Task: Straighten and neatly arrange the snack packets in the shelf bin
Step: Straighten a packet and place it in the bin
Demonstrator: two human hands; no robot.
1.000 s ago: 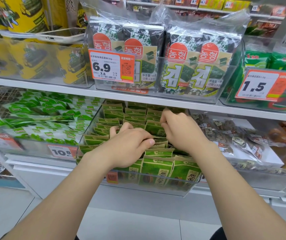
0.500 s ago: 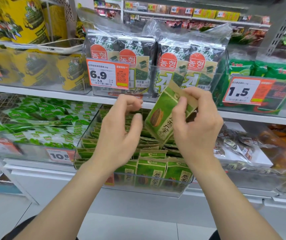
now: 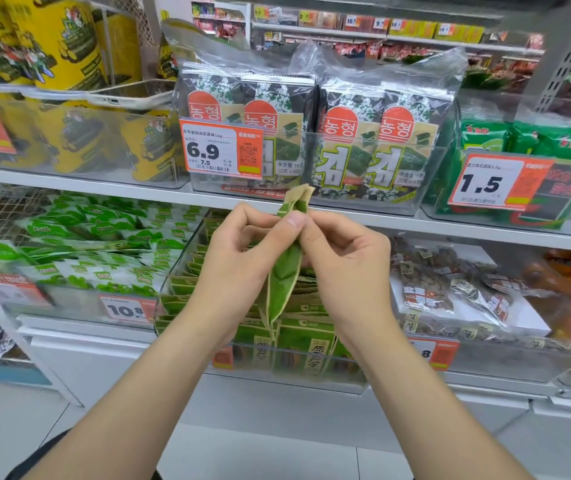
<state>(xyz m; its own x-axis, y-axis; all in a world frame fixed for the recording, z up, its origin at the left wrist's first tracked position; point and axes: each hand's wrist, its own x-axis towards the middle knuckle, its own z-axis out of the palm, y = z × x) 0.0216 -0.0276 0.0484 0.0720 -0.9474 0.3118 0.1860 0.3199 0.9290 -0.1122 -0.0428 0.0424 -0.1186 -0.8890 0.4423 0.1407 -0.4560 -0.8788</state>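
Observation:
A green and tan snack packet [image 3: 286, 271] is held upright and edge-on in front of the shelf, above the clear shelf bin [image 3: 277, 377]. My left hand [image 3: 239, 268] pinches the packet near its top, thumb against it. My right hand [image 3: 344, 268] grips the same packet from the right side, fingers curled. Below them the bin holds several matching green packets [image 3: 305, 341] standing in rows, those at the front facing out; the middle rows are hidden behind my hands.
Left of the bin lies a bin of light green packets [image 3: 104, 251] with a 10.8 price tag [image 3: 126, 310]. Right of it are bags of nuts [image 3: 450, 289]. The shelf above [image 3: 104, 187] carries seaweed packs [image 3: 311, 133] and yellow bags [image 3: 55, 43].
My hands left the bin, and the right one lifted a green packet out. The packet has since turned from face-on to edge-on, and my left hand now pinches it too.

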